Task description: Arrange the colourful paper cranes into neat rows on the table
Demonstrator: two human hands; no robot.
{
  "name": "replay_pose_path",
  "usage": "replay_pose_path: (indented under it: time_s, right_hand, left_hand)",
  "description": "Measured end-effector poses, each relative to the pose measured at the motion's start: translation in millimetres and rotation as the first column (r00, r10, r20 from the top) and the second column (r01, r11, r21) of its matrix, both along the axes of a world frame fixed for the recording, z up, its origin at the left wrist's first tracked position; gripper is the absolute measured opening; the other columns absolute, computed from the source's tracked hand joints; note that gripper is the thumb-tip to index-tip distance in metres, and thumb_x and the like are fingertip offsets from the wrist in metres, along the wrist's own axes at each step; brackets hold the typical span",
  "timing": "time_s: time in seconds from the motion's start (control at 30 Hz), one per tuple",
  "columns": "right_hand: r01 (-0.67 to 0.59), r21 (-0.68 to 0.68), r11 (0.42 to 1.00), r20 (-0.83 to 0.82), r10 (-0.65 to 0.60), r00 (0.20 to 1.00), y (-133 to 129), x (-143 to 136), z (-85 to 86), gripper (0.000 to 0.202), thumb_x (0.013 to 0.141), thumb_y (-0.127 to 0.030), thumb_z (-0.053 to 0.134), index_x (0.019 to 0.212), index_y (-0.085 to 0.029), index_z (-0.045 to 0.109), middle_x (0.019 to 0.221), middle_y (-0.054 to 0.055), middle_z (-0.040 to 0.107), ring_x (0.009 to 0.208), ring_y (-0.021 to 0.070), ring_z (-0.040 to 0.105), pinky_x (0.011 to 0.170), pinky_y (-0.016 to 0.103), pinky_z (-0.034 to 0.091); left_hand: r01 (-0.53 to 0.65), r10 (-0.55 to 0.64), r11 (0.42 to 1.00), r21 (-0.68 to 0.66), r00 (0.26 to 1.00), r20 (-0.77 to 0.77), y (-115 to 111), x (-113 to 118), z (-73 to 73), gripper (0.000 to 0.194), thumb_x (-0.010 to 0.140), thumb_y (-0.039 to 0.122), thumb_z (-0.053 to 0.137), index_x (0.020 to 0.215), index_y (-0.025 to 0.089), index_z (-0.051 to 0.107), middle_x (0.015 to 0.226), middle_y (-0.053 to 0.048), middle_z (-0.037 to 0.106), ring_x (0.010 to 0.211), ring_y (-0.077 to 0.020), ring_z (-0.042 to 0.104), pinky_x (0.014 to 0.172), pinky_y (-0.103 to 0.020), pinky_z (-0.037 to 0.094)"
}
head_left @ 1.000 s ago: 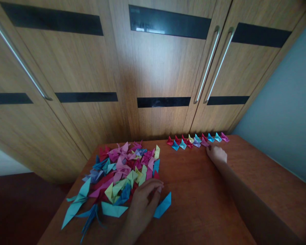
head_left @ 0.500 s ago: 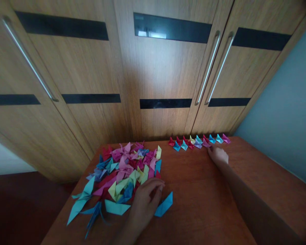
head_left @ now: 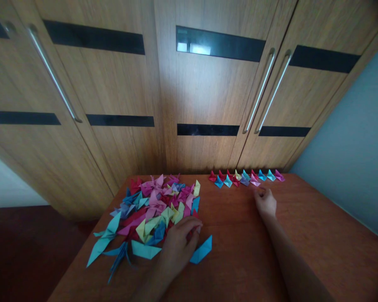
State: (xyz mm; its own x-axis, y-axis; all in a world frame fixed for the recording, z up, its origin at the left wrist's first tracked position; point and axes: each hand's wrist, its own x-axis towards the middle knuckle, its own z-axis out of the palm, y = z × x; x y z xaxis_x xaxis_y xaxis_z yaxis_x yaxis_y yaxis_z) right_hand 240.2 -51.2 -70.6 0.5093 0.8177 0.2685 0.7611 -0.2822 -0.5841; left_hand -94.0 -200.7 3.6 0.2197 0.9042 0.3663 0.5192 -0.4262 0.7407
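Observation:
My left hand [head_left: 181,244] rests at the near right edge of a heap of folded paper pieces [head_left: 156,205], its fingers curled toward the thumb; what they hold, if anything, is hidden. A blue folded paper piece [head_left: 202,250] lies just right of it. My right hand [head_left: 266,203] is above the table, just in front of a pink paper boat [head_left: 255,180], apart from it. Its fingers are bent, a gap shows between thumb and finger, and I see nothing in them. Small paper boats stand in two rows at the back, among them a light blue one [head_left: 227,180].
The brown table [head_left: 236,247] stands against a wooden wardrobe [head_left: 204,153] with metal handles. A teal folded paper piece [head_left: 145,250] and a blue paper crane [head_left: 119,256] lie at the heap's near edge. A pale wall [head_left: 349,155] is on the right.
My right hand has let go of the pink paper boat and drawn back toward me. My left hand stays in place. The view has tilted and shifted slightly.

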Motion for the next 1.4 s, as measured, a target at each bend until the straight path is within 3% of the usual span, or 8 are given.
replay_pose_path:
  time_s: [0.23,0.4,0.5,0.6,0.7,0.83,1.17,1.4]
  right_hand:
    - [-0.290,0.011,0.957,-0.034,0.291,0.956,-20.2,-41.9,2.0,0.029,0.083,-0.033,0.049,0.107,-0.021,0.060,0.083,0.004,0.070,0.084,0.0216,0.066,0.069,0.025,0.046]
    - [-0.289,0.045,0.956,-0.086,0.292,0.952,-19.7,-38.2,0.7,0.030,0.083,-0.033,0.049,0.107,-0.019,0.060,0.083,0.004,0.070,0.080,0.0207,0.067,0.071,0.026,0.047]
    - [-0.300,0.035,0.953,-0.106,0.302,0.947,-18.0,-36.8,-0.4,0.030,0.082,-0.033,0.049,0.108,-0.020,0.060,0.083,0.004,0.070,0.081,0.0209,0.067,0.071,0.026,0.047]
    - [-0.316,0.039,0.948,-0.112,0.318,0.941,-17.8,-37.4,-0.4,0.030,0.082,-0.032,0.049,0.108,-0.020,0.060,0.080,0.003,0.070,0.079,0.0207,0.067,0.071,0.026,0.047]
    - [-0.325,0.049,0.945,-0.097,0.328,0.940,-18.5,-38.1,0.3,0.031,0.082,-0.031,0.049,0.108,-0.020,0.060,0.079,0.003,0.069,0.077,0.0203,0.066,0.070,0.025,0.046]
    - [-0.328,0.044,0.944,-0.069,0.331,0.941,-18.9,-38.4,1.0,0.030,0.083,-0.032,0.049,0.108,-0.020,0.061,0.079,0.003,0.070,0.078,0.0210,0.066,0.068,0.025,0.046]
    - [-0.335,0.016,0.942,-0.063,0.335,0.940,-18.2,-38.2,0.2,0.028,0.083,-0.032,0.050,0.106,-0.022,0.062,0.081,0.003,0.070,0.078,0.0202,0.067,0.068,0.024,0.046]
    - [-0.339,0.032,0.940,-0.058,0.341,0.938,-17.6,-37.8,-1.4,0.027,0.083,-0.031,0.051,0.104,-0.021,0.064,0.084,0.003,0.071,0.078,0.0194,0.067,0.066,0.023,0.044]
  left_hand:
    - [-0.182,0.223,0.968,0.174,0.940,-0.258,7.2,-29.1,0.7,0.028,0.088,0.021,0.045,0.110,0.023,0.062,0.113,-0.008,0.065,0.106,-0.0221,0.059,0.094,-0.037,0.046]
    - [-0.348,0.420,0.907,0.238,0.704,-0.572,-7.0,-65.0,9.2,0.043,0.083,0.030,0.051,0.126,0.022,0.053,0.126,-0.012,0.057,0.117,-0.0319,0.051,0.095,-0.049,0.042]
    - [-0.415,0.421,0.890,0.191,0.582,-0.696,-17.4,-79.9,10.9,0.054,0.080,0.032,0.054,0.133,0.020,0.046,0.134,-0.014,0.050,0.121,-0.0341,0.047,0.093,-0.051,0.042]
    - [-0.439,0.365,0.891,0.117,0.541,-0.758,-20.6,-87.1,8.1,0.053,0.080,0.033,0.051,0.131,0.018,0.049,0.134,-0.015,0.051,0.118,-0.0345,0.050,0.092,-0.050,0.044]
    - [-0.420,0.335,0.903,0.093,0.551,-0.764,-15.9,-89.7,3.5,0.045,0.082,0.029,0.047,0.126,0.018,0.054,0.130,-0.013,0.055,0.112,-0.0335,0.056,0.088,-0.048,0.047]
    - [-0.348,0.343,0.927,0.141,0.630,-0.697,-5.4,-89.8,-0.6,0.041,0.083,0.027,0.046,0.121,0.021,0.058,0.123,-0.010,0.060,0.112,-0.0290,0.057,0.091,-0.041,0.048]
    - [-0.292,0.388,0.921,0.257,0.732,-0.560,8.2,-83.9,3.0,0.032,0.086,0.034,0.049,0.112,0.019,0.062,0.112,-0.009,0.066,0.104,-0.0257,0.060,0.093,-0.039,0.047]
    - [-0.377,0.482,0.874,0.306,0.750,-0.453,10.2,-81.5,9.9,0.035,0.084,0.042,0.051,0.108,0.019,0.063,0.106,-0.008,0.070,0.095,-0.0250,0.066,0.084,-0.032,0.051]
